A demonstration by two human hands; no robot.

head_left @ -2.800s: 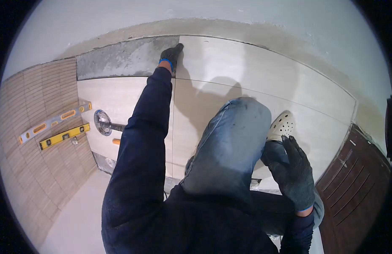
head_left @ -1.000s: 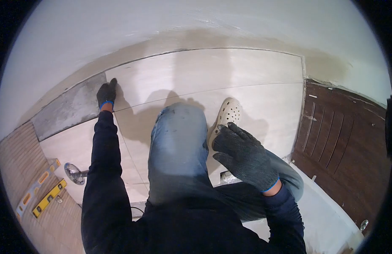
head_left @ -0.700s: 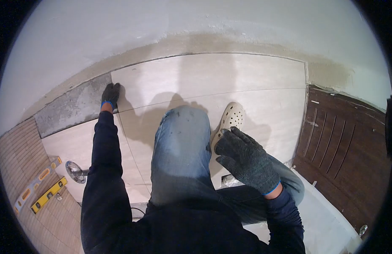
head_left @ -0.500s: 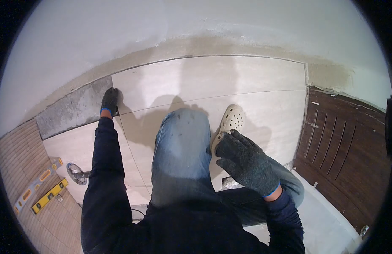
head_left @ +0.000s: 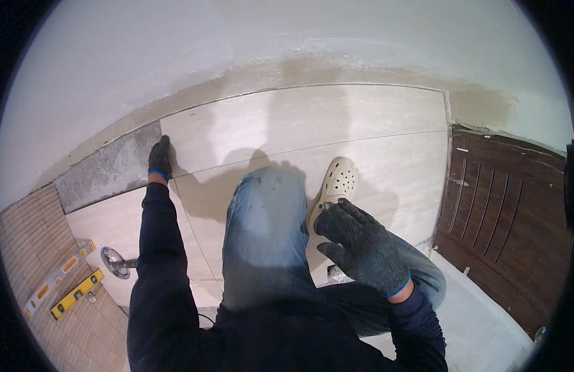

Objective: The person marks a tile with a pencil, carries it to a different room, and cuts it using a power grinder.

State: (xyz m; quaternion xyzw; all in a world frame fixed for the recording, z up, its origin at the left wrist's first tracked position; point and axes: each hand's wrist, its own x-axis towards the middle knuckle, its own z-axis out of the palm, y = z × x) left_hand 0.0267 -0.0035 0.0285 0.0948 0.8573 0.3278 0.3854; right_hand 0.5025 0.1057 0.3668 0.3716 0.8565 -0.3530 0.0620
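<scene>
Lower left: yellow spirit level [head_left: 76, 294] on ribbed tiles [head_left: 34, 223]. Bare grey patch [head_left: 110, 167] beyond. Left hand [head_left: 160, 159], arm stretched far, at the patch's right end, beside left edge of far pale tile [head_left: 299, 115]; one finger straighter along that edge than half a second ago. Grip: cannot tell. Right of centre, right hand [head_left: 364, 248] open, fingers pointing far-left, overlapping heel of cream clog [head_left: 340, 180]; contact unclear.
</scene>
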